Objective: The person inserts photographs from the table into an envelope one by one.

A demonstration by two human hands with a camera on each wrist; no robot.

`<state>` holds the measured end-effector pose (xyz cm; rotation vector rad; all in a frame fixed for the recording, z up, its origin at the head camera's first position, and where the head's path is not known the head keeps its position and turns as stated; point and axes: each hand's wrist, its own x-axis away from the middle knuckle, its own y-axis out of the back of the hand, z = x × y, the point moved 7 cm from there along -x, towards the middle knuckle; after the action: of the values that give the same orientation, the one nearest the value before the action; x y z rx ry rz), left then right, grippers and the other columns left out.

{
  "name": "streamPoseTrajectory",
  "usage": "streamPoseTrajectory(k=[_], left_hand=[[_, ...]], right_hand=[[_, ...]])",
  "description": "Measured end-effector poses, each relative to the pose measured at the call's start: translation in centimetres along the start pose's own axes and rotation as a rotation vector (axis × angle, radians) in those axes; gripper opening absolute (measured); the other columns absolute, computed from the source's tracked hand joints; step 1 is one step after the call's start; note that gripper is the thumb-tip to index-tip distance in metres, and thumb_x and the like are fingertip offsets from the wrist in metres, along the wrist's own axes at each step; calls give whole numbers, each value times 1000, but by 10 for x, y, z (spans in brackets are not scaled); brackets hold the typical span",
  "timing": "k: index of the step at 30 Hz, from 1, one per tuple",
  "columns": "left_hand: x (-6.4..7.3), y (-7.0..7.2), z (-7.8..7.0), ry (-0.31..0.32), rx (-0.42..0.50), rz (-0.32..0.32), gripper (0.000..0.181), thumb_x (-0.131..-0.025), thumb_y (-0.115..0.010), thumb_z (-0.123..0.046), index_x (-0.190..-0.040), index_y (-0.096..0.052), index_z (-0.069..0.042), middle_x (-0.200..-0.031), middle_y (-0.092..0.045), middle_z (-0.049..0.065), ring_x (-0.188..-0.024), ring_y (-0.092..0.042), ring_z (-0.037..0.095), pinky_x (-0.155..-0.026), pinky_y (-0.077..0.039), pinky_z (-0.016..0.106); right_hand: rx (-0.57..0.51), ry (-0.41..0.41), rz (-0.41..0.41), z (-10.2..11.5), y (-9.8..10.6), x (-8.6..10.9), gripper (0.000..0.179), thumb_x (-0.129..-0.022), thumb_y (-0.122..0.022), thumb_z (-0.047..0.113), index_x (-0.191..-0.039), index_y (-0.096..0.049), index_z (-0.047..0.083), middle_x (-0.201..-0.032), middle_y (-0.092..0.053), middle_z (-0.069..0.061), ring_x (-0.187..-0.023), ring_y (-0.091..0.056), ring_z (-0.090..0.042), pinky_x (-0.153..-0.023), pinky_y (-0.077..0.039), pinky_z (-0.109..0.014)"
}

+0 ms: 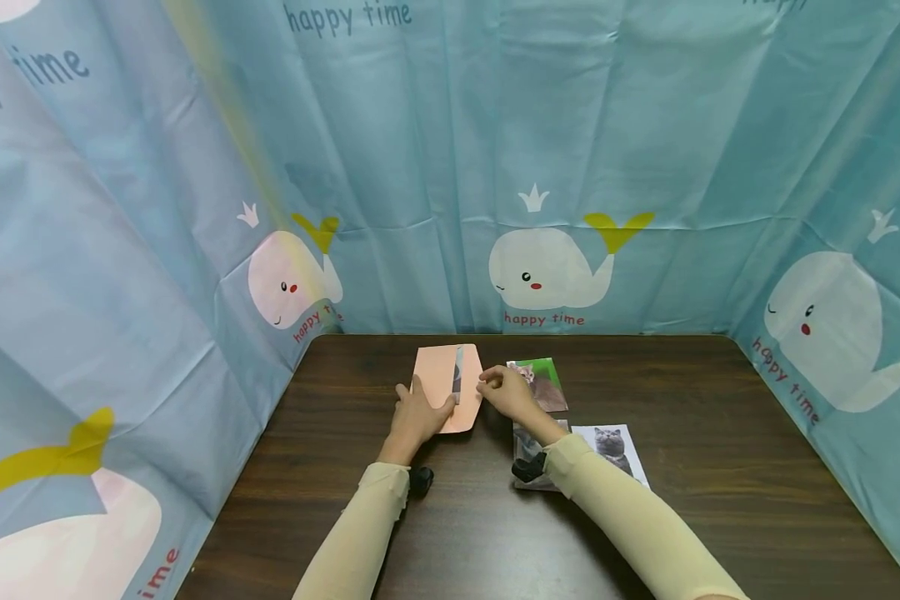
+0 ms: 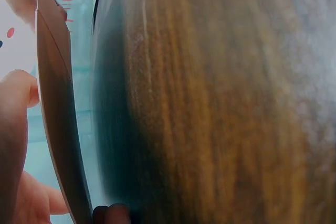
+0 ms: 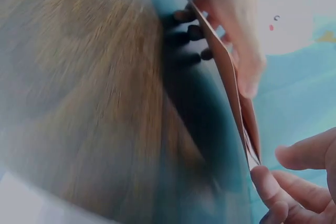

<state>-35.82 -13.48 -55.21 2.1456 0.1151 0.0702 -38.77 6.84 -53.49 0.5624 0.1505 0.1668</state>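
Observation:
A peach-pink envelope (image 1: 435,371) is held up over the back of the table, with its flap toward the right. A strip of a picture card (image 1: 458,375) shows at its opening. My left hand (image 1: 414,421) grips the envelope from the left, thumb on the upper face and fingertips (image 3: 194,32) under it. At the right edge is my right hand (image 1: 506,393); in the right wrist view its index fingertip (image 3: 264,181) is right at the envelope's edge, while the thumb (image 3: 302,155) stands apart.
Beside the right hand lies a picture card with a green corner (image 1: 546,369). A cat picture card (image 1: 611,450) and a greyish picture card (image 1: 523,442) lie nearer, partly under the right forearm. A whale-print curtain (image 1: 420,275) surrounds the dark wooden table (image 1: 705,467).

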Motion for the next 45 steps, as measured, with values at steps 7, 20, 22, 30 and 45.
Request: streamPoseTrajectory(k=[7,20,22,30,45], left_hand=[[-2,-2,2,-4,-7,-9,106,-86,-61,-66,-158,-21,2,-141,-30,33,-114,-53,52,-91,-49,57],[-2,-2,3,5,-25,-2,108,-86,-60,-68,-159,-18,0,-138,-31,33,-111,-54,50,-89,-50,56],[-2,-2,4,7,-22,-5,108,-86,-60,-68,-159,-18,-1,-138,-30,33,-111,-53,51,-89,-50,56],[-2,-3,5,6,-26,-4,107,-86,-60,-68,-159,-19,-1,-139,-30,33,-111,-53,50,-90,-49,56],[-4,-3,3,7,-28,6,107,-86,-60,-67,-159,-18,0,-139,-29,33,-112,-53,50,-90,-49,56]], right_hand=[[32,-14,-38,-12,28,11,24,-93,-71,20,-111,-73,5,-87,-68,-3,-71,-60,-16,-61,-47,-31],[147,-112,-116,-45,77,31,38,-90,-76,29,-118,-70,4,-93,-70,-8,-80,-63,-21,-66,-49,-35],[179,-130,-135,-49,83,34,43,-88,-77,34,-118,-68,5,-95,-68,-8,-81,-62,-22,-67,-48,-36],[359,-189,-190,-66,102,43,64,-79,-81,50,-120,-61,5,-100,-60,-13,-92,-56,-32,-72,-44,-47],[465,-273,-140,-87,100,36,79,-71,-79,67,-112,-62,2,-111,-57,-18,-104,-54,-41,-82,-42,-57]])
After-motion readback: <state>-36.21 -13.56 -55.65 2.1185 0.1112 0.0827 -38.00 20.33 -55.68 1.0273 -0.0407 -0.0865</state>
